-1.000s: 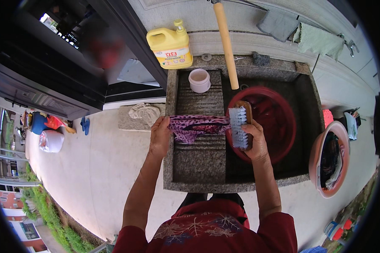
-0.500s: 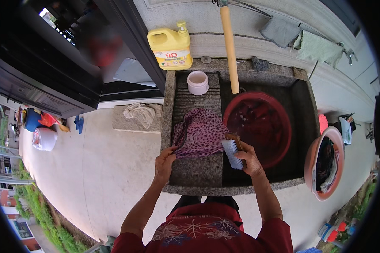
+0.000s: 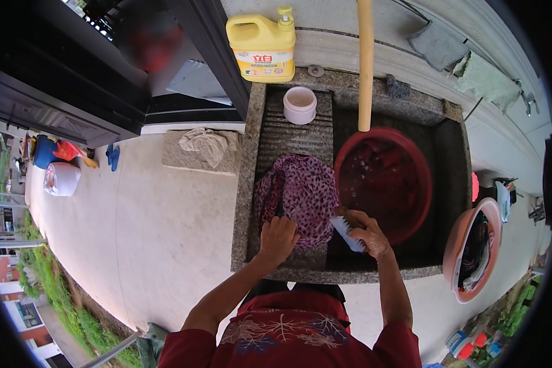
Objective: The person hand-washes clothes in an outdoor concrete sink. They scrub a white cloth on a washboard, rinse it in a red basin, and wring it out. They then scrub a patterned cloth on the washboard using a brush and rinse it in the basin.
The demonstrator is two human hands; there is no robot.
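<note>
A pink-purple leopard-print cloth (image 3: 306, 193) lies bunched on the ridged washboard side of a stone sink (image 3: 242, 214). My left hand (image 3: 279, 238) is closed on its near edge, the fingertips partly hidden in the folds. In my right hand (image 3: 371, 236) is a scrub brush (image 3: 348, 233) with a brown back and pale blue-white bristles. It is held tilted at the cloth's right side, over the edge of the deeper basin. Just beyond the brush, a red plastic tub (image 3: 417, 159) holds dark red fabric in water.
A pale pink jar (image 3: 300, 105) stands at the washboard's far end. Behind it is a yellow pump jug (image 3: 262, 52). A light wooden-coloured pole (image 3: 365, 67) hangs over the basin. On the right, a pink basin (image 3: 452, 260) holds clothes. A rag (image 3: 203, 146) lies on a stone slab at left.
My left hand has moved right, from the cloth's left corner to its near middle, and the cloth is more bunched. The brush has turned slightly in my right hand. The whole view has shifted.
</note>
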